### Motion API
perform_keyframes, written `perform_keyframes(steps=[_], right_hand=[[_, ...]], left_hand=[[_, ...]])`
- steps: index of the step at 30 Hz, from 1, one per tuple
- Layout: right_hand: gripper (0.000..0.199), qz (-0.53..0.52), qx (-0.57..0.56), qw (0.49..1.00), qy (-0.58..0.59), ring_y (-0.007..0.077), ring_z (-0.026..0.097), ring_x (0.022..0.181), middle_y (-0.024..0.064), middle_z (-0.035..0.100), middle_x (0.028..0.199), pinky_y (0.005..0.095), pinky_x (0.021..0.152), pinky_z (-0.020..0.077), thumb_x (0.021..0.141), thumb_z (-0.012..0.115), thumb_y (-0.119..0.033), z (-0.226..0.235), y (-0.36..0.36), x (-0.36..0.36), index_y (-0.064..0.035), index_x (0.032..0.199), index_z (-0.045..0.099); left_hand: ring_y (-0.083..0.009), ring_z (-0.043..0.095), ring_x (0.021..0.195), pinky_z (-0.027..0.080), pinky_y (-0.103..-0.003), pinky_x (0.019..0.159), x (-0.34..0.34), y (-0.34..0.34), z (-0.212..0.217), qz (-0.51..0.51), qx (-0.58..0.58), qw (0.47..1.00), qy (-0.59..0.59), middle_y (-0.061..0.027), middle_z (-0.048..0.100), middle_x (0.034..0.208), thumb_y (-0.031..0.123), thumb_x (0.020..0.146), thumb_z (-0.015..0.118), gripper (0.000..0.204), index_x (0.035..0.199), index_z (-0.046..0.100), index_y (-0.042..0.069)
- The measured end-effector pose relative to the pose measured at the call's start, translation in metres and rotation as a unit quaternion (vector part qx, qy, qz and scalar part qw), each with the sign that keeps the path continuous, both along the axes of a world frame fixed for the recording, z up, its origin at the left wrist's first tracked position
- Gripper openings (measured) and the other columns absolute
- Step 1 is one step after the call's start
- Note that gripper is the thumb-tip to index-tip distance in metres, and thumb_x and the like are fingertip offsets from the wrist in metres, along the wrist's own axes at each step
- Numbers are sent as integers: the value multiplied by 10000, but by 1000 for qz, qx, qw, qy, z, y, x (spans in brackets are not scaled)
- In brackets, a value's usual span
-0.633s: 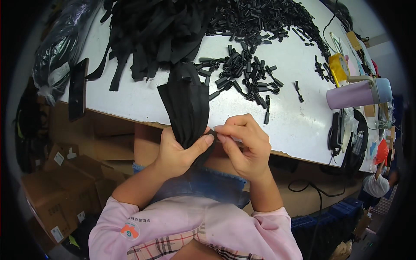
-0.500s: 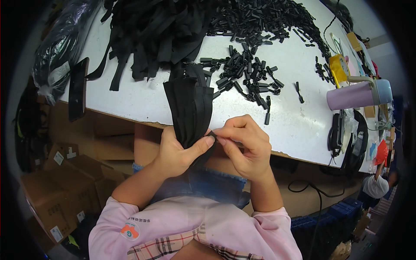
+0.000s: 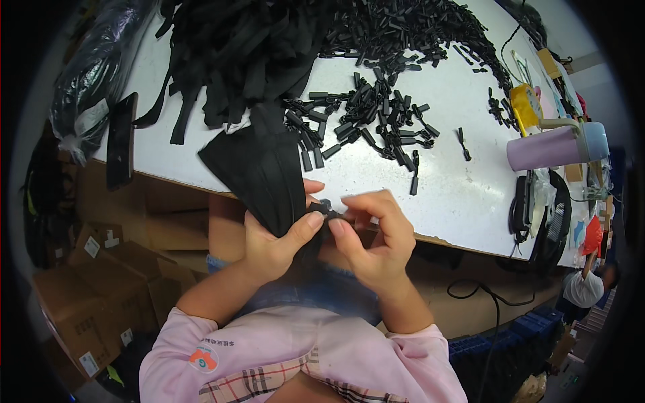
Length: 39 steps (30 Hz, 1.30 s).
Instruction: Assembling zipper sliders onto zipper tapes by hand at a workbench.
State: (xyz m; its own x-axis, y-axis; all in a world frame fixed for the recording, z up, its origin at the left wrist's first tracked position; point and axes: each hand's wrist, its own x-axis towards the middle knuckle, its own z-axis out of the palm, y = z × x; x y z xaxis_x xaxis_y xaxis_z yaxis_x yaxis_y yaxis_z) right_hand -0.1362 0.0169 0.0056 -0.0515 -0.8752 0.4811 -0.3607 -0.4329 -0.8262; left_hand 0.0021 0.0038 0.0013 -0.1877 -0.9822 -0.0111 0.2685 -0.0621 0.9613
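Observation:
My left hand [image 3: 275, 245] is closed round a bundle of black zipper strips [image 3: 262, 178], whose upper ends fan out over the table's front edge. Between its thumb tip and my right hand [image 3: 379, 245] is a small dark piece that looks like a zipper slider [image 3: 327, 207]. The right thumb and fingers are bent in a pinch at that piece, slightly blurred. The lower ends of the strips hang below my left thumb, partly hidden. Just beyond my hands lies a loose heap of black zipper sliders with pull tabs [image 3: 383, 111].
A large pile of black strips [image 3: 248, 54] covers the table's far left, with more sliders [image 3: 410, 30] behind. A phone [image 3: 121, 141] and a plastic bag [image 3: 101, 74] lie left. A lilac bottle [image 3: 544, 149] and yellow tape roll [image 3: 526, 106] stand right. Cardboard boxes [image 3: 101, 289] sit below.
The bundle has tilted leftward and its top ends have spread. A dark slider-like piece now shows between my hands. My right hand has shifted slightly down and its fingers have opened a little.

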Motion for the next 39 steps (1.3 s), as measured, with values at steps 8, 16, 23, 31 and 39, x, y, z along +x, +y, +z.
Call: perform_keyframes(steps=[8, 16, 23, 31, 39], right_hand=[[112, 36, 107, 972, -208, 21, 399, 494, 17, 511, 676, 151, 420, 316, 708, 586, 33, -11, 7, 12, 22, 809, 538], [46, 210, 305, 825, -427, 2, 380, 481, -17, 494, 645, 142, 408, 275, 754, 547, 9, -15, 2, -9, 11, 787, 515], [41, 151, 252, 866, -406, 8, 373, 472, -14, 478, 638, 149, 401, 273, 757, 536, 13, -15, 4, 4, 10, 786, 506], [31, 36, 62, 990, -125, 35, 377, 470, 25, 474, 641, 165, 421, 289, 742, 547, 4, -20, 6, 6, 9, 756, 520], [25, 83, 115, 980, -143, 63, 368, 449, 35, 465, 607, 190, 413, 283, 731, 544, -6, -20, 5, 5, 11, 734, 525]], left_hand=[[-94, 515, 756, 426, -212, 671, -4, 3, -4, 57, -202, 970, -122, -52, 541, 877, 24, 764, 548, 152, 912, 548, -11], [-23, 428, 459, 335, -150, 399, 1, 0, 0, -48, 9, 998, 46, -22, 546, 697, 26, 754, 552, 143, 887, 552, -25], [-17, 423, 473, 322, -146, 410, 1, -2, 2, -70, -25, 997, 15, -16, 546, 691, 31, 764, 536, 135, 887, 553, -20], [-79, 520, 752, 428, -219, 682, -2, 3, 6, -25, -38, 999, -24, -56, 568, 832, -7, 756, 511, 149, 900, 544, -25], [-74, 518, 756, 428, -213, 679, -1, 2, 5, -39, -61, 997, -31, -55, 569, 839, 4, 764, 508, 155, 911, 540, -32]])
